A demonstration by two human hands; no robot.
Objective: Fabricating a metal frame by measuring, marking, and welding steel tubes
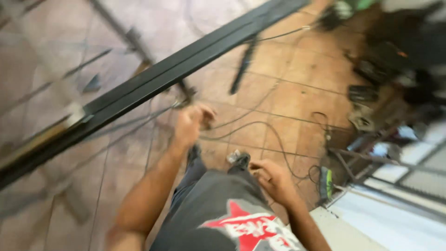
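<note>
The person is reaching the left hand (190, 123) out toward the near underside of the long black metal beam (153, 79), its fingers curled around something small that the blur is hiding, while the right hand (272, 179) is hanging half-closed well below the beam, near the hip, and whether it is gripping anything cannot be told. Dark cables (260, 128) are trailing across the tiled floor (297, 93) just beneath the beam, so a foot is likely catching in them and pulling the person off balance.
</note>
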